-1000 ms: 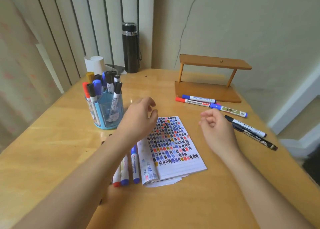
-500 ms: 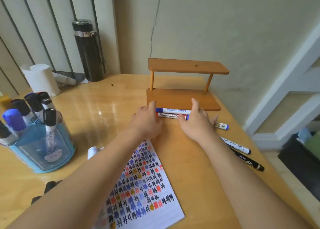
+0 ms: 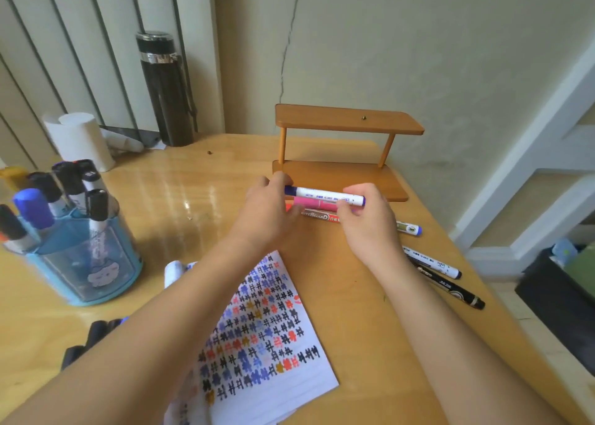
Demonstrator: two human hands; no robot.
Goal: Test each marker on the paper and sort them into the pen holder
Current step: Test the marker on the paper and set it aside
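A white marker with blue ends (image 3: 325, 195) is held level above the table in front of the wooden shelf. My left hand (image 3: 269, 212) pinches its left end and my right hand (image 3: 370, 218) grips its right end. Under it a red whiteboard marker (image 3: 317, 215) lies on the table. The paper (image 3: 257, 334), covered in coloured scribbles, lies near me under my left forearm. The blue pen holder (image 3: 83, 260) stands at the left with several markers in it.
Three more markers (image 3: 434, 263) lie on the table to the right of my right hand. A wooden two-tier shelf (image 3: 347, 154) stands at the back, a black flask (image 3: 164, 90) and a paper roll (image 3: 80, 138) at the back left.
Both hands reached forward from the paper to the markers by the shelf. They have lifted the blue-ended marker off the table, one hand at each end. The camera view moved closer.
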